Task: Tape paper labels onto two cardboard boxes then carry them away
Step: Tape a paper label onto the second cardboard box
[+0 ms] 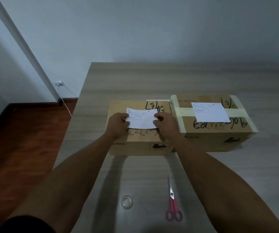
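Two cardboard boxes stand side by side on the table. Over the top of the left box (135, 145) I hold a white paper label (142, 119): my left hand (118, 125) pinches its left edge and my right hand (164, 125) pinches its right edge. The sheet bows slightly. The right box (219, 137) carries pale tape bands and black marker writing, and a second white label (210, 112) lies flat on its top. Nearer to me on the table lie a clear tape roll (127, 201) and scissors (173, 204) with pink handles, shut, blades pointing away.
The wooden table (152, 81) runs to the wall at the back; its left edge drops to a reddish wood floor (17, 148). A wall socket (59, 84) with a white cable is at the left. A white strip (157, 100) shows behind the left box.
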A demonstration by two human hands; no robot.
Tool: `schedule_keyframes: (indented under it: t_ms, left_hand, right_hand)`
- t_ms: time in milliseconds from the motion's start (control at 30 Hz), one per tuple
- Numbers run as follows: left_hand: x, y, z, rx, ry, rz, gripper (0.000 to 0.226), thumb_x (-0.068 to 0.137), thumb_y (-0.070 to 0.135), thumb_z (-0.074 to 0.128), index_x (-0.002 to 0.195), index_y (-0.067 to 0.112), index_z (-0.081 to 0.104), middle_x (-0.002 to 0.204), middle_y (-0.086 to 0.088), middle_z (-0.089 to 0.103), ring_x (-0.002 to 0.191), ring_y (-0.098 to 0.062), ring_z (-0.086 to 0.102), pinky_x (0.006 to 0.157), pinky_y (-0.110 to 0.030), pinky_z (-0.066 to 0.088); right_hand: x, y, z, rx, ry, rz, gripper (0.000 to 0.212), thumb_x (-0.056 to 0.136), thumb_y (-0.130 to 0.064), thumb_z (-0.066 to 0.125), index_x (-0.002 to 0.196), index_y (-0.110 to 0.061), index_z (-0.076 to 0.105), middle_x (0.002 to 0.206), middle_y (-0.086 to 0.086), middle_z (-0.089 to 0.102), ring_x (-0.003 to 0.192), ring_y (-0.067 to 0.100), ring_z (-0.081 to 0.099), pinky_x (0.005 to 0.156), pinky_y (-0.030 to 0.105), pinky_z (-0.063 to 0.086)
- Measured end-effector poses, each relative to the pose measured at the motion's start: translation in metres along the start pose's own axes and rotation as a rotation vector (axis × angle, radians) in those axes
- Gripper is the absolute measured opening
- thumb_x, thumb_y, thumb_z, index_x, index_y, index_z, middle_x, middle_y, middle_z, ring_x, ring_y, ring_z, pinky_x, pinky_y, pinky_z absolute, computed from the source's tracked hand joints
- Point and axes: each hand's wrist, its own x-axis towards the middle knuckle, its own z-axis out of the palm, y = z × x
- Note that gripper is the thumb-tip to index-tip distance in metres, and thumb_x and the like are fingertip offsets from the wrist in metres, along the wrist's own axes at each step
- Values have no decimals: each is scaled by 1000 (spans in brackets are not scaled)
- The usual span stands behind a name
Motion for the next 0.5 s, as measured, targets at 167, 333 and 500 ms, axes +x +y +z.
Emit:
schedule_keyframes:
  t_ms: [167, 333, 500]
  left_hand:
    - [-1, -11, 12, 484, -23, 185, 34, 97, 27, 55, 128, 18, 67, 141, -12, 53, 127, -35, 48, 101, -47, 39]
    - [-12, -25, 21, 500, -35, 177, 40, 106, 35, 39, 144, 27, 50, 167, -3, 26, 156, -30, 14, 119, -62, 11]
    - [-21, -27, 23, 451, -38, 162, 46, 110, 38, 28, 154, 28, 39, 168, 3, 27, 158, -26, 9, 122, -62, 3]
  right_hand:
    - [10, 13, 11, -285, -85, -158, 21, 97, -5, 62, 102, 13, 71, 136, 22, 58, 126, 32, 54, 96, 26, 39]
    - [1, 22, 20, -427, -76, -294, 22, 102, -11, 53, 109, 1, 71, 126, 19, 66, 118, 34, 57, 98, 45, 47]
    - [-1, 27, 20, -462, -97, -300, 30, 105, -13, 48, 130, -4, 64, 147, 12, 56, 138, 30, 47, 107, 45, 42]
